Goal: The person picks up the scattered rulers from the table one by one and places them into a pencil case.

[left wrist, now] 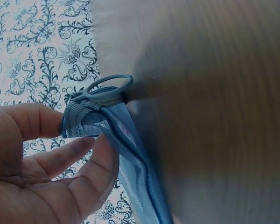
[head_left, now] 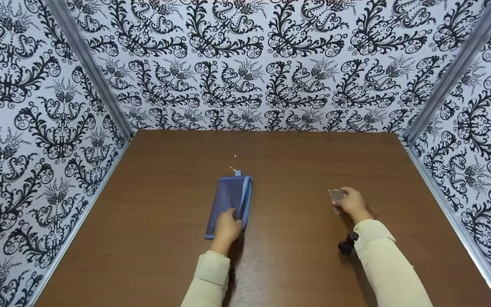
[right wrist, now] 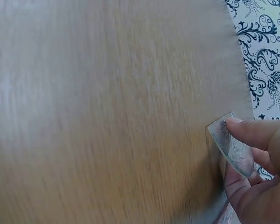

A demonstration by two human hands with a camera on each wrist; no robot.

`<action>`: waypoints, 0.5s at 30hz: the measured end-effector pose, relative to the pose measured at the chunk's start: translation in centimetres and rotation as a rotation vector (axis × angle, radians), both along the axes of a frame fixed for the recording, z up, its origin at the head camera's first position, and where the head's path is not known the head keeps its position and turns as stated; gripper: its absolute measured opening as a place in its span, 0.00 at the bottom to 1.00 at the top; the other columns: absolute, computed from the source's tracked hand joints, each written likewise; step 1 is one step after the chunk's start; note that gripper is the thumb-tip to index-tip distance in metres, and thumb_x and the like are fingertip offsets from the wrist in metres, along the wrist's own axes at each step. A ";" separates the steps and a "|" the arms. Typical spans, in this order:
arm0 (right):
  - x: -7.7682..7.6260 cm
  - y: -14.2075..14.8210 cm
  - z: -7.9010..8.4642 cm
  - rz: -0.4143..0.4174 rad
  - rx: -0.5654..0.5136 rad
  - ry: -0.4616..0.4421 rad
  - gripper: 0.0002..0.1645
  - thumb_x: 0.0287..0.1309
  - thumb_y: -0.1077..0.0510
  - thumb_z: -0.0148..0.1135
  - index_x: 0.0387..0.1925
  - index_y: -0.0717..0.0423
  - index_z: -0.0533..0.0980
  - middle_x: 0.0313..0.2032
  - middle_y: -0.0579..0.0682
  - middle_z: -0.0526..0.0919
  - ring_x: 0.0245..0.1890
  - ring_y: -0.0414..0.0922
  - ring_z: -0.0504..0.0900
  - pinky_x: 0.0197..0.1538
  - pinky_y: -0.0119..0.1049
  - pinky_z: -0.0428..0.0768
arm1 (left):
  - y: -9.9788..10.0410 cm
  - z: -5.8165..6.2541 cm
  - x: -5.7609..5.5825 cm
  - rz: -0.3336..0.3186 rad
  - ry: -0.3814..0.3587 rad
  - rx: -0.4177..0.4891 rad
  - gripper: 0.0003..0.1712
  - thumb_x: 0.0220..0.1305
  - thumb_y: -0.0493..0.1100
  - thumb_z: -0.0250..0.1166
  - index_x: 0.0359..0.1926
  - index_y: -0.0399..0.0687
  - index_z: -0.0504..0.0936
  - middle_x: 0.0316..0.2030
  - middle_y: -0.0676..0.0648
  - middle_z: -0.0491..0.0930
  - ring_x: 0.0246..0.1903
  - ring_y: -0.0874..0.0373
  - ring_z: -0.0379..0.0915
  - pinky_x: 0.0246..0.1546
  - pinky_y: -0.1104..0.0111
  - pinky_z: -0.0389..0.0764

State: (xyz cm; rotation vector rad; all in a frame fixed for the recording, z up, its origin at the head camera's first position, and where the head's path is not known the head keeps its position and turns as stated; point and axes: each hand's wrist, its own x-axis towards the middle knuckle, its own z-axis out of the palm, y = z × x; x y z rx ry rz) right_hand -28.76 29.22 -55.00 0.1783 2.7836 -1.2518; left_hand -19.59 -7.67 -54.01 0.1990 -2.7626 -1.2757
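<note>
L hand (head_left: 227,227): fingers pinching edge of blue pouch (head_left: 228,198), ctr-left of bench (head_left: 288,264). R hand (head_left: 353,204): fingers pinching thin patterned pc. (right wrist: 237,151), partly covering it. Pinkish item (head_left: 372,212) mostly hidden by R wrist, ID unclear. Wht. bit (head_left: 235,156) beyond pouch. Blk. device (head_left: 348,244) at R cuff (head_left: 373,232). Patterned walls (head_left: 245,81) L, R & rear.

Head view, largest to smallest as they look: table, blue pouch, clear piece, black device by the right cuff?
1. Table
2. Blue pouch
3. Clear piece and black device: too alike to rank; the right hand partly covers the piece.
</note>
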 end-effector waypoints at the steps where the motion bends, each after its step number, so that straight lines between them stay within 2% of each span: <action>1: 0.0 0.0 0.0 -0.006 -0.006 -0.005 0.38 0.53 0.66 0.64 0.63 0.76 0.61 0.57 0.77 0.68 0.51 0.66 0.73 0.53 0.55 0.74 | 0.0 0.0 0.0 0.001 0.004 0.000 0.24 0.52 0.31 0.58 0.52 0.26 0.77 0.44 0.29 0.77 0.49 0.34 0.73 0.52 0.47 0.73; 8: 0.1 -0.2 0.3 -0.023 -0.003 0.000 0.36 0.52 0.67 0.59 0.63 0.76 0.62 0.58 0.77 0.68 0.52 0.67 0.72 0.53 0.54 0.75 | 0.0 0.0 0.0 0.006 0.020 -0.005 0.24 0.52 0.31 0.58 0.52 0.26 0.77 0.44 0.28 0.77 0.48 0.33 0.73 0.51 0.46 0.73; 15: 0.2 -0.5 0.6 -0.057 -0.084 -0.018 0.29 0.59 0.68 0.46 0.63 0.75 0.62 0.61 0.76 0.64 0.59 0.68 0.67 0.57 0.55 0.72 | 0.0 0.1 0.0 0.003 0.022 0.000 0.24 0.52 0.30 0.58 0.52 0.25 0.77 0.44 0.28 0.78 0.48 0.33 0.74 0.52 0.47 0.74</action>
